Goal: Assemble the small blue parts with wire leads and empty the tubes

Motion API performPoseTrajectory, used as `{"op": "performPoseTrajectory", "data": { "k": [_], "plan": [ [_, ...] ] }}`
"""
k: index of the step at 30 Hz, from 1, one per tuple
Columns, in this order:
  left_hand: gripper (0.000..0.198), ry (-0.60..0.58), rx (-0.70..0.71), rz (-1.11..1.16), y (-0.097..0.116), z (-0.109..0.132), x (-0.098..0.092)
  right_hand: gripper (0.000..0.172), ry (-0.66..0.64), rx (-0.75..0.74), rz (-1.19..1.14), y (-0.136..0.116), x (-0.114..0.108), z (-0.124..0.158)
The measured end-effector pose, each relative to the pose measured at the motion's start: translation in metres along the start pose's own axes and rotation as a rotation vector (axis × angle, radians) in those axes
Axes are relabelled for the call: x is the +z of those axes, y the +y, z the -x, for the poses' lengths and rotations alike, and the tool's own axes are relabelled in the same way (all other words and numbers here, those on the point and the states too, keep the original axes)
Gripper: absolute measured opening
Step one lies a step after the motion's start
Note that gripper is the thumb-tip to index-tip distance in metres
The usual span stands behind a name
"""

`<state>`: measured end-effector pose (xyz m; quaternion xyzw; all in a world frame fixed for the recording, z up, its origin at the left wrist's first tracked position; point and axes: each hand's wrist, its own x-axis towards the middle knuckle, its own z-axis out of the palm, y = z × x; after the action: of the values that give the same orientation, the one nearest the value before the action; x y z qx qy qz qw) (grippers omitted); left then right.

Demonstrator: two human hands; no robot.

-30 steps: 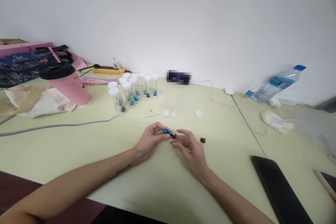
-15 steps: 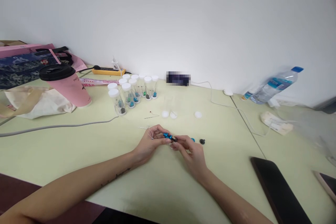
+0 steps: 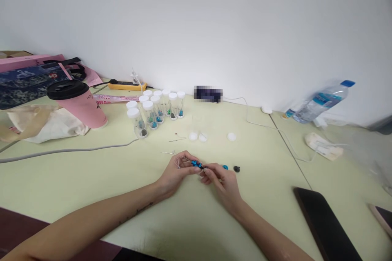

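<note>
A blue part (image 3: pixel 196 164) sits half hidden in the left hand (image 3: pixel 175 171), its grip narrow; the right hand (image 3: pixel 226 181) pinches its dark end; capped tubes (image 3: pixel 151 116) hold blue, green, dark bits (image 3: pixel 143 132).

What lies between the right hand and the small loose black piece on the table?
In the head view, a small blue piece lies between the right hand and the loose black piece.

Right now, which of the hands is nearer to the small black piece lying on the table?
The right hand: the black piece lies close by, to its right. The left hand is farther off, left of the right hand.
</note>
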<state>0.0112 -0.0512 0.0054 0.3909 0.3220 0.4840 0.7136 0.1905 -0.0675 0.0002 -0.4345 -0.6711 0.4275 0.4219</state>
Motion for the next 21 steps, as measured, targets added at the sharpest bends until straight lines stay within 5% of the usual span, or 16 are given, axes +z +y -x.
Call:
{"op": "performPoseTrajectory", "data": {
  "k": [13, 21],
  "plan": [
    [0.022, 0.008, -0.062, 0.084, -0.001, -0.002, -0.003, 0.025, -0.045, -0.071, 0.038, 0.006, -0.004, -0.001],
    [0.02, 0.088, -0.092, 0.18, 0.007, -0.01, -0.009, 0.021, 0.196, -0.11, 0.197, 0.005, -0.01, -0.002]
  ]
}}
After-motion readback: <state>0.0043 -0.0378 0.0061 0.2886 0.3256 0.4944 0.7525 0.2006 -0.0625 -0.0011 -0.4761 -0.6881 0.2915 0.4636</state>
